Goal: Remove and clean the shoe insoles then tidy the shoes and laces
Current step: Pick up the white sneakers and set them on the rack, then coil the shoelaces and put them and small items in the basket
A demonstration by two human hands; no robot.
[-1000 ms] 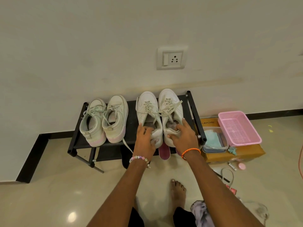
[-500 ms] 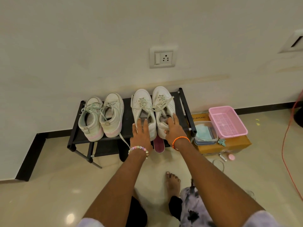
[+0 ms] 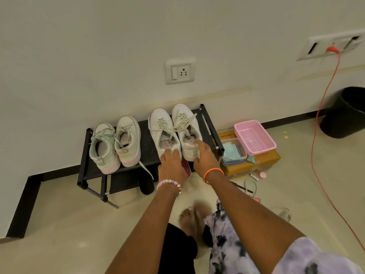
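Two pairs of white shoes stand toes to the wall on a low black rack (image 3: pixel 147 147). The right pair is a left shoe (image 3: pixel 163 128) and a right shoe (image 3: pixel 185 123), both with loose laces. My left hand (image 3: pixel 171 165) rests with straight fingers on the heel of the left shoe. My right hand (image 3: pixel 203 155) lies over the heel of the right shoe, its fingers stretched toward the shoe's opening. The left pair (image 3: pixel 115 143) has pink soles and a lace hanging off the rack. A pink insole (image 3: pixel 187 169) shows under the rack between my hands.
Right of the rack, a pink basket (image 3: pixel 254 137) and a clear box with a blue cloth (image 3: pixel 232 153) sit on a cardboard box (image 3: pixel 254 165). A black bin (image 3: pixel 347 111) and an orange cable (image 3: pixel 316 135) are further right. My bare foot (image 3: pixel 193 216) is on the floor.
My fingers have let go of the heels of the right pair and straightened, and both hands have drawn back slightly. The camera has pulled back and panned to the right.
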